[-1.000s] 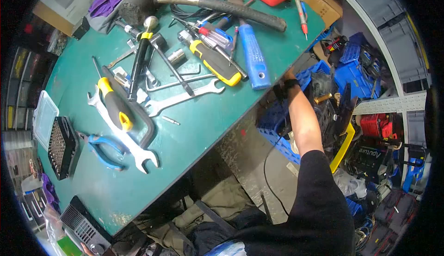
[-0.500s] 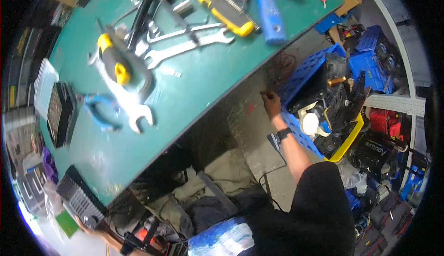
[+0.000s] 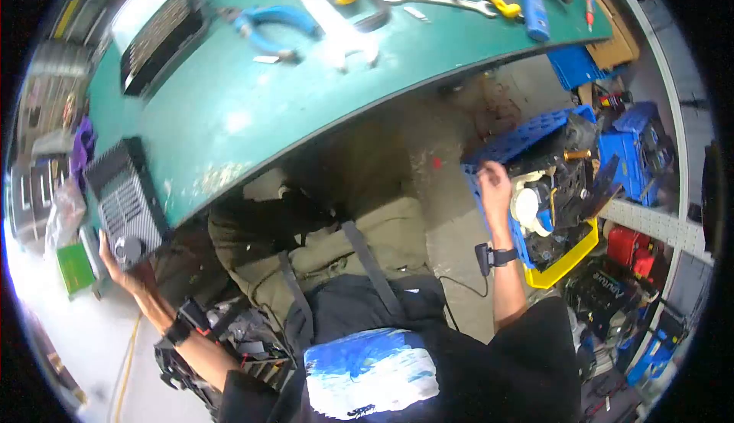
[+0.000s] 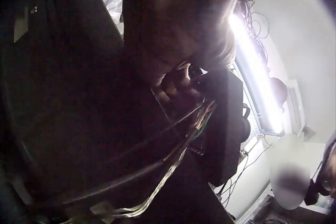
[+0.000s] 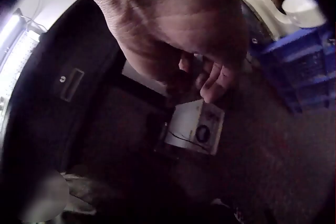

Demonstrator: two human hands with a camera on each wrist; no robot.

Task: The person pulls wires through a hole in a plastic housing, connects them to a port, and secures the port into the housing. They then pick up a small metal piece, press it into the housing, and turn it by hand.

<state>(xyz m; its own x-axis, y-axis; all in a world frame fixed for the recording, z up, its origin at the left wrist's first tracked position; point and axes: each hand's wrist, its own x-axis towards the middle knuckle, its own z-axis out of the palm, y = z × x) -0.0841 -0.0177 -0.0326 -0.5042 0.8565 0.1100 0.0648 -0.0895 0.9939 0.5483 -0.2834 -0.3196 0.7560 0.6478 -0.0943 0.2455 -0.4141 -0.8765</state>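
A black box with a slotted grille and a round knob (image 3: 122,209) is at the left corner of the green table (image 3: 252,117). My left hand (image 3: 130,271) grips its near end in the head view; in the left wrist view the fingers (image 4: 178,85) curl against the dark box (image 4: 223,129), partly in shadow. My right hand (image 3: 495,190) hangs beside the blue basket (image 3: 527,136), holding nothing. The right wrist view shows that hand (image 5: 178,29) with loosely curled fingers (image 5: 216,83).
Blue-handled pliers (image 3: 279,21), a large wrench (image 3: 325,21) and a black bit case (image 3: 164,40) lie on the table. A yellow-rimmed bin (image 3: 569,258) and a blue toolbox (image 3: 627,167) stand at the right. Below the right hand is a white box (image 5: 191,129).
The head view has swung left and down, bringing the left forearm into sight. My right hand has come back from beyond the table's edge to beside the basket. The left hand stays at the black box.
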